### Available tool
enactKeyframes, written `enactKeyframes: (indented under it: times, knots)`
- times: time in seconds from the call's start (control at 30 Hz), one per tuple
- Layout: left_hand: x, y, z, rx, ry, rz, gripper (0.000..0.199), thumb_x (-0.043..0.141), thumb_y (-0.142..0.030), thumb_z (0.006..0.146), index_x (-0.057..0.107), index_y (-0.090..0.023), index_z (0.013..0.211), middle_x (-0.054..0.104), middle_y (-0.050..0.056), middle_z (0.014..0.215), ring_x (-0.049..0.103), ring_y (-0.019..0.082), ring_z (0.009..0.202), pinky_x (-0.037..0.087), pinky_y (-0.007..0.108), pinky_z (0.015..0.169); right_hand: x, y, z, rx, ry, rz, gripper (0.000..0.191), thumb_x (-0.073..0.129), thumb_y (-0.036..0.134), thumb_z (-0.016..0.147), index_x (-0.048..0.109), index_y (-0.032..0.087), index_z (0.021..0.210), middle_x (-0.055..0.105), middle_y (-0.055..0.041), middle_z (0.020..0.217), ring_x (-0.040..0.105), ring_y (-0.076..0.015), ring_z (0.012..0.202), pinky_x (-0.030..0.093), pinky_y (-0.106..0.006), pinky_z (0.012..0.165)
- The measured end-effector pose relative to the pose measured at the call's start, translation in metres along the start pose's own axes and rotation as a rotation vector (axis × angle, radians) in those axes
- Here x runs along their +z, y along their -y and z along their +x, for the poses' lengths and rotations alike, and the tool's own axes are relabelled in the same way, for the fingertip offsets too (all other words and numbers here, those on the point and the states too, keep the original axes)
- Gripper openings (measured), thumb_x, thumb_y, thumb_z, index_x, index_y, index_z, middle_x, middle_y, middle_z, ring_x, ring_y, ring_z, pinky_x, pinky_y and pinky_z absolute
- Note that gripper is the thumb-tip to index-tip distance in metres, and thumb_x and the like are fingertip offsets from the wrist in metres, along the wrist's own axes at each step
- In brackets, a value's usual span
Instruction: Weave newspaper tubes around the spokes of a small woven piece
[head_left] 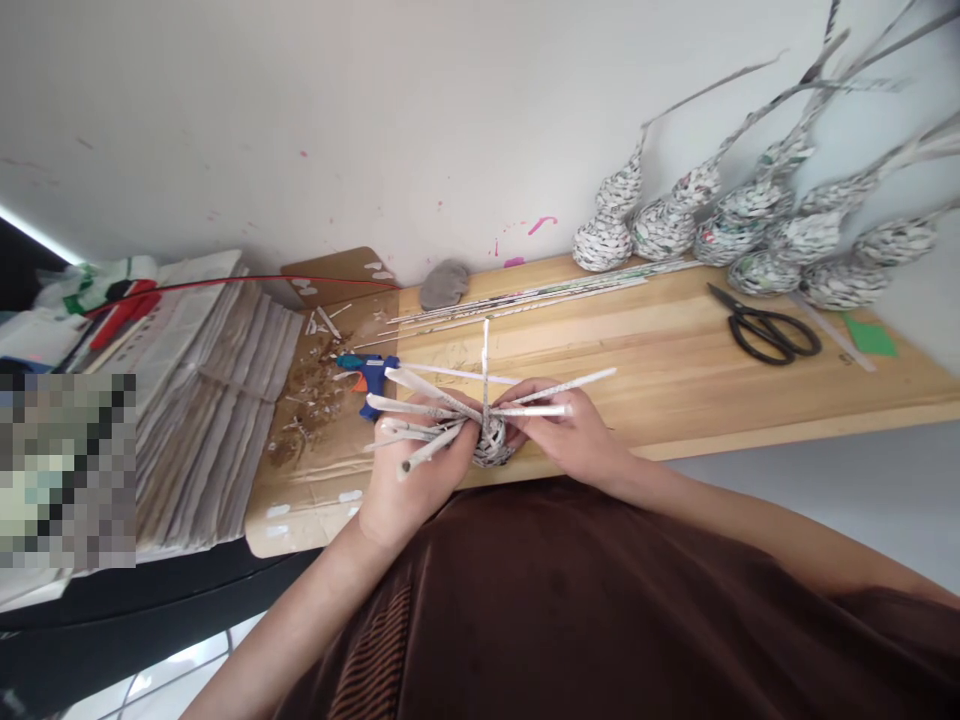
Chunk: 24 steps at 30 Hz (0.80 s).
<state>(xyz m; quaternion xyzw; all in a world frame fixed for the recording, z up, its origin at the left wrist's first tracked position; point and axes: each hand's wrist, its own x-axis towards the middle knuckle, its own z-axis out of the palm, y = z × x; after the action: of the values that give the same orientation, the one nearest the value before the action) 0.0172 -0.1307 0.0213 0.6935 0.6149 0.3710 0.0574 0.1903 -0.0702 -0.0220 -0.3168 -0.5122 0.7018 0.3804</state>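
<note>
The left hand reached in from the lower left, clamped on the small woven paper ball, which was between both hands near the front edge of the wooden table. Its fingers were partly hidden by paper sticks that spread out from the ball. The right hand came from the other side, with bent fingers pinched on the sticks there. Just beyond the left hand lay a blue glue gun; farther back, loose paper rods. Black scissors and woven gourd shapes were well apart, to the right
</note>
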Motion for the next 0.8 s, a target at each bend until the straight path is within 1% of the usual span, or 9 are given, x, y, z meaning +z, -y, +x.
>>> enactKeyframes:
  times: [0.13, 0.2, 0.3, 0.37, 0.4, 0.53, 0.63, 0.7, 0.8]
  knots:
    - [0.003, -0.002, 0.000, 0.023, -0.049, 0.069, 0.011, 0.064, -0.016, 0.080, 0.073, -0.020, 0.074, 0.078, 0.001, 0.075, 0.075, 0.021, 0.075, 0.059, 0.032, 0.076, -0.006, 0.002, -0.006, -0.061, -0.078, -0.270, 0.035, 0.080, 0.048, 0.076, 0.066, 0.016, 0.073, 0.063, 0.0004, 0.061, 0.056, -0.0109, 0.053, 0.046, -0.022, 0.048]
    - [0.004, -0.003, 0.000, 0.014, -0.065, 0.062, 0.011, 0.064, -0.015, 0.079, 0.073, -0.020, 0.075, 0.078, 0.002, 0.075, 0.075, 0.022, 0.075, 0.059, 0.032, 0.075, -0.006, 0.005, -0.012, -0.151, -0.109, -0.450, 0.031, 0.079, 0.042, 0.079, 0.065, 0.016, 0.069, 0.062, 0.0007, 0.060, 0.052, -0.0094, 0.053, 0.041, -0.021, 0.048]
    - [0.006, -0.004, 0.000, -0.015, -0.056, 0.043, 0.009, 0.066, -0.016, 0.078, 0.074, -0.019, 0.076, 0.078, 0.002, 0.076, 0.075, 0.023, 0.075, 0.059, 0.033, 0.075, -0.003, 0.012, -0.019, -0.352, -0.080, -0.627, 0.014, 0.073, 0.030, 0.085, 0.071, 0.017, 0.079, 0.069, -0.0011, 0.070, 0.056, -0.0099, 0.059, 0.045, -0.022, 0.055]
    - [0.007, -0.005, 0.000, -0.033, -0.050, 0.021, 0.008, 0.066, -0.016, 0.079, 0.074, -0.018, 0.078, 0.078, 0.003, 0.077, 0.075, 0.022, 0.074, 0.059, 0.032, 0.074, -0.001, 0.015, -0.020, -0.457, -0.065, -0.675, 0.005, 0.068, 0.021, 0.087, 0.072, 0.018, 0.087, 0.071, -0.0021, 0.078, 0.060, -0.0101, 0.062, 0.047, -0.022, 0.059]
    - [0.007, -0.005, 0.000, -0.042, -0.046, 0.006, 0.009, 0.066, -0.016, 0.079, 0.075, -0.018, 0.080, 0.078, 0.002, 0.077, 0.075, 0.021, 0.074, 0.058, 0.031, 0.073, 0.000, 0.016, -0.019, -0.475, -0.058, -0.678, 0.005, 0.067, 0.018, 0.087, 0.072, 0.018, 0.089, 0.072, -0.0019, 0.079, 0.061, -0.0101, 0.063, 0.048, -0.022, 0.060]
    - [0.007, -0.006, -0.001, -0.051, -0.022, -0.028, 0.013, 0.066, -0.013, 0.080, 0.077, -0.020, 0.081, 0.079, 0.001, 0.079, 0.075, 0.020, 0.077, 0.057, 0.028, 0.072, 0.002, 0.015, -0.015, -0.433, -0.057, -0.640, 0.002, 0.071, 0.018, 0.085, 0.070, 0.019, 0.087, 0.073, -0.0003, 0.078, 0.063, -0.0103, 0.063, 0.050, -0.021, 0.061]
    - [0.007, -0.006, -0.001, -0.057, -0.011, -0.049, 0.010, 0.067, -0.015, 0.081, 0.076, -0.020, 0.081, 0.079, 0.002, 0.080, 0.075, 0.020, 0.076, 0.057, 0.029, 0.070, -0.001, 0.014, -0.014, -0.443, -0.059, -0.689, 0.009, 0.075, 0.021, 0.084, 0.070, 0.020, 0.092, 0.074, -0.0003, 0.080, 0.066, -0.0119, 0.066, 0.052, -0.023, 0.064]
    - [0.007, -0.007, -0.001, -0.085, 0.003, -0.075, 0.007, 0.068, -0.017, 0.082, 0.075, -0.019, 0.082, 0.078, 0.003, 0.080, 0.075, 0.021, 0.076, 0.058, 0.029, 0.069, -0.003, 0.015, -0.014, -0.510, -0.041, -0.754, 0.013, 0.074, 0.022, 0.086, 0.069, 0.021, 0.097, 0.075, -0.0015, 0.085, 0.068, -0.0131, 0.070, 0.054, -0.024, 0.068]
    - [0.007, -0.007, -0.001, -0.111, 0.029, -0.104, 0.007, 0.068, -0.019, 0.083, 0.074, -0.018, 0.082, 0.078, 0.004, 0.080, 0.075, 0.021, 0.076, 0.058, 0.030, 0.068, -0.004, 0.016, -0.015, -0.663, 0.014, -0.850, 0.010, 0.067, 0.019, 0.090, 0.068, 0.022, 0.099, 0.075, -0.0036, 0.093, 0.068, -0.0141, 0.077, 0.054, -0.026, 0.075]
